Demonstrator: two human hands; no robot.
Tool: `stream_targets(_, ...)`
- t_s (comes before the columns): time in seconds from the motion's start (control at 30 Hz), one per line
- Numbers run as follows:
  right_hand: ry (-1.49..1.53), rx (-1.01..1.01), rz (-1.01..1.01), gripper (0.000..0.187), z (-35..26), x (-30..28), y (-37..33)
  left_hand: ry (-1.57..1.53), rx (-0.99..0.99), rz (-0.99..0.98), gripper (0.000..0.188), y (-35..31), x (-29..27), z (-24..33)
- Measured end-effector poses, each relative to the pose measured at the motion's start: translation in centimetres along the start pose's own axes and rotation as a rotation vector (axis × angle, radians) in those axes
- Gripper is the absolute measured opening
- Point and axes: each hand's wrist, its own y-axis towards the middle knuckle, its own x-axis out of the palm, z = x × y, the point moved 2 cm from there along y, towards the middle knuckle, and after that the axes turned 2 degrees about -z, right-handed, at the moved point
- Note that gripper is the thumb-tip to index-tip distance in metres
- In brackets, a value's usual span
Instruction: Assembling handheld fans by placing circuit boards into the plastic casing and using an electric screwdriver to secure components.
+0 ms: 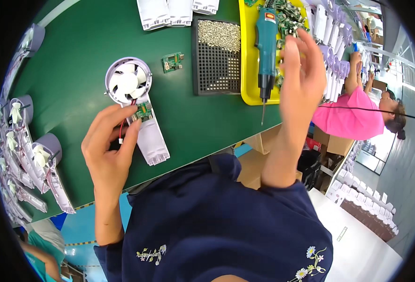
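Observation:
My left hand (pixel 105 145) pinches a small green circuit board (pixel 144 112) between thumb and fingers, over the handle of a white and lilac handheld fan housing (pixel 152 141). The housing lies on the green table with its round fan head pointing away from me. A red and dark wire with a white plug hangs beside my fingers. Off to the right, my right hand (pixel 305 77) is raised with fingers apart and nothing in it, just right of a teal electric screwdriver (pixel 266 47). That screwdriver lies on a yellow tray (pixel 250 94), its bit pointing toward me.
A loose circuit board (pixel 172 62) lies right of the fan head. Beside the yellow tray sits a black perforated screw tray (pixel 200 70) with small screws. White casings (pixel 165 14) are at the far edge; several fan housings (pixel 47 155) line the left. A person in pink (pixel 348 115) works at right.

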Motion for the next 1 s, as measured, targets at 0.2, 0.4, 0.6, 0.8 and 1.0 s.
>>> stream_targets(0.2, -0.527, 0.045, -0.275, 0.095, 4.7, 1.2, 3.1, -0.030, -0.006, 0.023, 0.025, 0.1, 0.2, -0.6)
stream_targets(0.4, -0.295, 0.106, -0.332, 0.074, 5.9, 1.4, 3.9, -0.025, 0.011, 0.038, 0.025, 0.0, 0.5, -0.5)
stream_targets(0.6, 0.542, 0.155, -0.216, 0.043, 0.3, -3.6, 3.0, 0.008, -0.008, 0.060, 0.024, -0.2, 0.3, -0.1)
stream_targets(0.8, 1.420, -0.153, -0.550, 0.055, -4.9, -2.3, 1.4, -0.031, 0.034, 0.087, 0.026, -0.1, 0.4, -0.5)
stream_targets(1.0, 1.386, -0.379, -0.462, 0.065, -7.2, 1.7, -1.6, -0.050, 0.056, 0.090, 0.025, 0.3, 1.0, 0.2)
